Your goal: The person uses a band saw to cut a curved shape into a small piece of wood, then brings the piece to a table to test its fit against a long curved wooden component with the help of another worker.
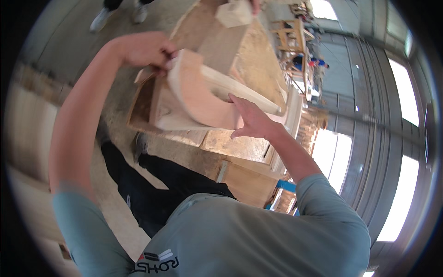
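A curved wooden piece (198, 94), pale and broad with a smooth arc, lies over a light wooden frame (221, 83) on the workbench. My left hand (150, 51) has its fingers curled on the upper left end of the piece. At the lower right end, my right hand (251, 117) spans the wood, fingers on one edge and thumb toward the other. Its fingertips are partly hidden by the wood. Below the left hand, the dark open side of a wooden box (140, 104) shows under the piece.
A block of pale wood (234, 14) sits at the far end of the bench (260, 60), with part of another person's hand beside it. Another person's shoes (100, 21) stand on the floor at the upper left. Wooden chair frames (293, 37) are at the back right.
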`<state>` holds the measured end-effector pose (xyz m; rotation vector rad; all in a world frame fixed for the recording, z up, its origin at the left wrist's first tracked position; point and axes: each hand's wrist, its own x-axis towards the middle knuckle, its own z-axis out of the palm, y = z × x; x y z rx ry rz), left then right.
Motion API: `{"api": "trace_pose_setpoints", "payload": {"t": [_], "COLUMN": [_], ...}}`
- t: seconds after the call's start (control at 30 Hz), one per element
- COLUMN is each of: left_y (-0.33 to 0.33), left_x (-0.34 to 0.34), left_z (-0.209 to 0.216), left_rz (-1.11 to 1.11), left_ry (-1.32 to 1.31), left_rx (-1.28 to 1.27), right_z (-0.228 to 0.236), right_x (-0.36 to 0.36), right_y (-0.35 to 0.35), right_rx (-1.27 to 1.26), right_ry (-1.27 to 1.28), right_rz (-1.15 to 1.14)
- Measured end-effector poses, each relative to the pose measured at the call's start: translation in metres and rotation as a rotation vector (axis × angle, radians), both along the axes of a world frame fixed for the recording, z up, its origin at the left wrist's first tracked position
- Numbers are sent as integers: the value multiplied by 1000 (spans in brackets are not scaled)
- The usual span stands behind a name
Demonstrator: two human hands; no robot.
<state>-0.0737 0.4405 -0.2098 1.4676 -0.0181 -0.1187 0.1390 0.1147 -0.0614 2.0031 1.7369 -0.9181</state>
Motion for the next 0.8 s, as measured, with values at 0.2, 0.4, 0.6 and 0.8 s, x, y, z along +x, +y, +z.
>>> {"api": "trace_pose_setpoints", "payload": {"t": [0.2,0.4,0.6,0.8], "left_y": [3,0,-8,-1], "left_x": [6,3,8,3], "left_z": [7,1,6,8], "left_rz": [10,80,76,152], "left_ry": [25,136,163,173], "left_rx": [30,72,-46,159], "right_z": [9,7,-2,13], "right_x": [54,60,69,73], "right_y": [-91,-91,-104,-93], "right_rx": [44,35,42,98], "right_ry": [-322,-323,-314,-317], "right_rz": [-145,-210,-214,-204]}}
